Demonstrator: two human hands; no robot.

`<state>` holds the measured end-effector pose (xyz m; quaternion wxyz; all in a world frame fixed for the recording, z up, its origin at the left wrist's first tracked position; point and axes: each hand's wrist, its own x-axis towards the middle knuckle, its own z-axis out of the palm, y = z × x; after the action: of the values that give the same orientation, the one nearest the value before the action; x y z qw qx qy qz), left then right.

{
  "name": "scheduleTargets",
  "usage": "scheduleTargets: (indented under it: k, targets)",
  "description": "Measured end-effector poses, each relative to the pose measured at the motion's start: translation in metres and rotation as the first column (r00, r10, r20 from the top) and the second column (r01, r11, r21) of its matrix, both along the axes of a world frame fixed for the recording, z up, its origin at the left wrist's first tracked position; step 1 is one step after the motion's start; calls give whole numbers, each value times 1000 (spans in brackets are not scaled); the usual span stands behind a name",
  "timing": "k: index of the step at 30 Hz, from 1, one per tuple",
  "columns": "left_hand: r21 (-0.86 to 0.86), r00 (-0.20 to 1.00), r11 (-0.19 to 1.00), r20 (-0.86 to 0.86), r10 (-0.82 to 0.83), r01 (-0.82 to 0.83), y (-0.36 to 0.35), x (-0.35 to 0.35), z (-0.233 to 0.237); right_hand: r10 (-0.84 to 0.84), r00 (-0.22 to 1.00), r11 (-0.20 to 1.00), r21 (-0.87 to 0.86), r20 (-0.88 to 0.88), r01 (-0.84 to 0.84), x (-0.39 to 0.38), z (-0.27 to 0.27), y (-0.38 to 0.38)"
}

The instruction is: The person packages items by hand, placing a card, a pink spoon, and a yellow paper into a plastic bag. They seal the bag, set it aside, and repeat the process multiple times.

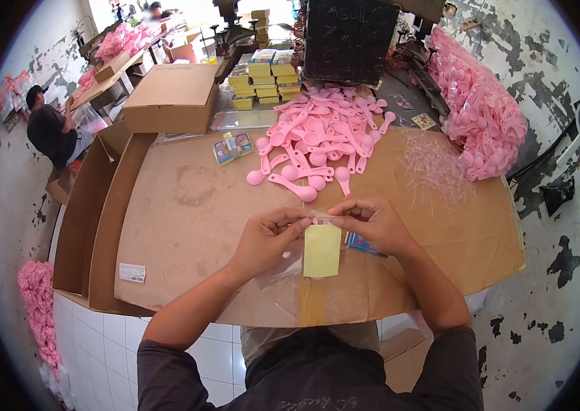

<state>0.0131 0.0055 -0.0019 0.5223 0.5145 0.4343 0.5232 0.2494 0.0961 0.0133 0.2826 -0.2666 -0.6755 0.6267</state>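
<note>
The left hand and right hand are nearly closed, thumbs and forefingers pinching the top of a clear plastic bag, with a yellow card apparently inside. Around it lie blue cards at 3 o'clock, pink scoops at 12, a cardboard box at 11. Uneven pulling could tear the thin film or skew the card.

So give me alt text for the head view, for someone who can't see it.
A bare left hand and bare right hand pinch clear plastic at the top of a pale yellow rectangular card, over a brown cardboard surface. Beyond lie a heap of pink plastic scoops and stacks of yellow-edged packs.
</note>
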Motion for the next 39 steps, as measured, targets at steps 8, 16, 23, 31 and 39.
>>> scheduleTargets:
  k: [8,16,23,31,39]
  targets:
    - [15,995,999,-94,-40,42,-3,-7,-2,88,995,975,210,-55,-74,10,-5,8]
    - [-152,980,984,190,-57,87,-4,-9,8,109,994,959,264,-6,-103,14,4,9]
    - [-116,996,991,-41,-77,72,0,-7,0,79,996,960,266,32,-85,13,-2,9]
    - [-52,998,998,-39,-46,44,-2,-4,-2,127,988,987,107,-89,-117,8,-9,9]
    - [113,1000,993,-12,20,-19,-4,0,10,208,974,977,34,93,-212,9,-9,4]
